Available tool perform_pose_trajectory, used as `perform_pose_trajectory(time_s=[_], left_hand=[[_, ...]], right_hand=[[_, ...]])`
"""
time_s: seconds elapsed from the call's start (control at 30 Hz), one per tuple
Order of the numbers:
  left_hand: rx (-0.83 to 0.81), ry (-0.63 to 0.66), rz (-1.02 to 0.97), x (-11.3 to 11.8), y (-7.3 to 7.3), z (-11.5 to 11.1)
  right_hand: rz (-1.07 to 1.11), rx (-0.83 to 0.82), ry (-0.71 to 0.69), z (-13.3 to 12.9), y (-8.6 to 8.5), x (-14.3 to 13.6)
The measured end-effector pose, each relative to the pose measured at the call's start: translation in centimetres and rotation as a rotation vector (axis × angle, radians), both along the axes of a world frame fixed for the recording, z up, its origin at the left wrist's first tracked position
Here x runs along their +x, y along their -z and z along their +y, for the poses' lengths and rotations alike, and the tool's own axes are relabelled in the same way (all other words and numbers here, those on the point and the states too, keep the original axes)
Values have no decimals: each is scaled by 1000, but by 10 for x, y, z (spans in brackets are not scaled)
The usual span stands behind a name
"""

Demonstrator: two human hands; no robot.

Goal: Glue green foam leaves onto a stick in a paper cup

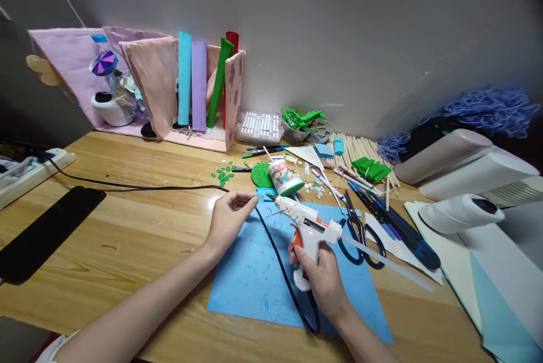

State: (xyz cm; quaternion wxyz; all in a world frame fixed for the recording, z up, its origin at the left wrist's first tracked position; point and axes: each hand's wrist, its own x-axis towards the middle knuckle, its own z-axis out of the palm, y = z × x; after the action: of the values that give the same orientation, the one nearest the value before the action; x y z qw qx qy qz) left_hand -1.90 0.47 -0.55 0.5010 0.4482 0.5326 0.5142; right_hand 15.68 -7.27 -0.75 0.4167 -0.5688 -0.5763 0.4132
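Observation:
My right hand (324,281) is wrapped round the handle of a white hot glue gun (311,233), with its fingers at the orange trigger. A long translucent glue stick (390,261) sticks out of the gun's back end. The nozzle points left, towards my left hand (229,219), whose thumb and fingers pinch a small, pale piece that I cannot make out clearly. Both hands are above a blue sheet (241,289). Just beyond the nozzle, a patterned paper cup (283,173) with a green rim lies tilted against a round green disc (262,174).
The gun's black cord (271,241) loops across the sheet. Scissors (356,238) and pens (373,207) lie to the right, near white rolls (460,213). A phone (51,233) and power strip (38,176) are at left. A pink cardboard stand (148,80) and marker box (259,126) stand behind.

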Motion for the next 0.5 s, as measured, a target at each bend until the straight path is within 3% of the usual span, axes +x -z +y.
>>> perform_pose_trajectory(time_s=[0.5], left_hand=[[13, 14, 40, 0, -2, -2]], right_hand=[[-62, 48, -39, -3, 4, 2]])
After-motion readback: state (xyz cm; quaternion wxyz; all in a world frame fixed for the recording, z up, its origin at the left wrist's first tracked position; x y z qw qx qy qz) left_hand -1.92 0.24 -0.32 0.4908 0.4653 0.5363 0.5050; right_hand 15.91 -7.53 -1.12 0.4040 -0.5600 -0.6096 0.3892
